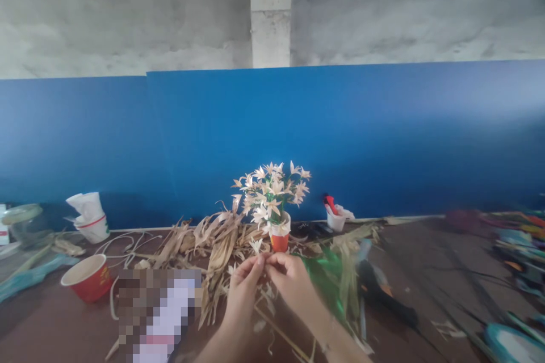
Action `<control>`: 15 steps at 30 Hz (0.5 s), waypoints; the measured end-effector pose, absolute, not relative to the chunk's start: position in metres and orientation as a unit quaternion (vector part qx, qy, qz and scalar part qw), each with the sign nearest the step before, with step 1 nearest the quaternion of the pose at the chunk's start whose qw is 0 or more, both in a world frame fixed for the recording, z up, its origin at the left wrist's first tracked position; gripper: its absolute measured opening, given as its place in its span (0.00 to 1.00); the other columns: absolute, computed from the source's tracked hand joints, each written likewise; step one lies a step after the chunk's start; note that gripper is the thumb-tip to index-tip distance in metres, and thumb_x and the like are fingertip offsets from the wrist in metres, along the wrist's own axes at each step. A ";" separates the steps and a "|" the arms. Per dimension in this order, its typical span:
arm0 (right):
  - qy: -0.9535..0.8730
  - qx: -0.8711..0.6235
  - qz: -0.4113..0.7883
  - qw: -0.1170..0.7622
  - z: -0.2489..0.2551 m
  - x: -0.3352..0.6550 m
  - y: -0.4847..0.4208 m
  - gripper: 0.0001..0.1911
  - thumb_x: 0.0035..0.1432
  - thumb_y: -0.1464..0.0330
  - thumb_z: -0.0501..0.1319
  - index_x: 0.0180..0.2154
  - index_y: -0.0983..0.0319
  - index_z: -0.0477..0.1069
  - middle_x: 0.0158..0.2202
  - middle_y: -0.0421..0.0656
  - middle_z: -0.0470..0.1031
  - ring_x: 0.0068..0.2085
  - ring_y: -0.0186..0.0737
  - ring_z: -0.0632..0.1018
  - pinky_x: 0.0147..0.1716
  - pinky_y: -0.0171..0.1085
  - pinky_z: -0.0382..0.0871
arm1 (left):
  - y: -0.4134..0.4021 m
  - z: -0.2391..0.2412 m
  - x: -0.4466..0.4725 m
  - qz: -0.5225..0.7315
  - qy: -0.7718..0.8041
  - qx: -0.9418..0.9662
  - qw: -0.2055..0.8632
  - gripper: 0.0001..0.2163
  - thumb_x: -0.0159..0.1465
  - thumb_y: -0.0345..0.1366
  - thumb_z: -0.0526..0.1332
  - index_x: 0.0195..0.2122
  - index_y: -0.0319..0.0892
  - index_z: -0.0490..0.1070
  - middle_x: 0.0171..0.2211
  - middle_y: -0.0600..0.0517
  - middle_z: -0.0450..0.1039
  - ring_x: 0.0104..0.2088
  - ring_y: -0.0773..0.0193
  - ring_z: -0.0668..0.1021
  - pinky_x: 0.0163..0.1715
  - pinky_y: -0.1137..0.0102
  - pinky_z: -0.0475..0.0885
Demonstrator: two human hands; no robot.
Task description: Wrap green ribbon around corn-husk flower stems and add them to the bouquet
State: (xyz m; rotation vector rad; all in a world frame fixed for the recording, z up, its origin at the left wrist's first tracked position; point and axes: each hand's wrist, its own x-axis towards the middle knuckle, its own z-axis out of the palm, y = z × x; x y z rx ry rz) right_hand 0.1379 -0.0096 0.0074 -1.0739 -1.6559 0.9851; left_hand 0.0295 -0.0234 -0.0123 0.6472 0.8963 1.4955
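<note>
My left hand (243, 283) and my right hand (290, 277) meet in the middle, thumbs and forefingers pinched together at the tips. What they pinch is too small to make out. Just beyond the left fingertips a pale, pointed-petal flower (255, 245) shows; whether it is held or lies behind them I cannot tell. Behind the hands stands a red and white paper cup (280, 242) with a bunch of cream-coloured flowers (275, 188) on green stems. Dried corn husks (221, 244) lie heaped to the left of this cup.
At left are a red paper cup (87, 279), a white cup (93, 227) and a looped white cord (128, 247). On the right lie a black hot-glue gun (383, 295), green film (326, 275) and a tape roll (515, 343). A blue panel (340, 136) stands behind.
</note>
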 end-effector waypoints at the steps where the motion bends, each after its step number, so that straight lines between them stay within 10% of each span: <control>1: -0.676 -0.437 0.397 0.441 0.008 0.139 -0.009 0.12 0.52 0.67 0.55 0.29 0.65 0.77 0.25 0.43 0.77 0.30 0.41 0.75 0.29 0.33 0.66 | -0.023 -0.011 0.028 0.646 0.393 0.289 0.587 0.15 0.44 0.41 0.70 0.30 0.38 0.78 0.27 0.48 0.79 0.30 0.62 0.78 0.32 0.73 0.71; 15: -0.612 -0.455 0.454 0.461 0.012 0.149 0.001 0.07 0.44 0.66 0.63 0.24 0.64 0.72 0.22 0.39 0.72 0.27 0.35 0.71 0.29 0.32 0.64 | -0.022 -0.011 0.029 0.606 0.443 0.411 0.518 0.12 0.43 0.41 0.70 0.23 0.37 0.78 0.20 0.50 0.76 0.24 0.63 0.74 0.27 0.74 0.66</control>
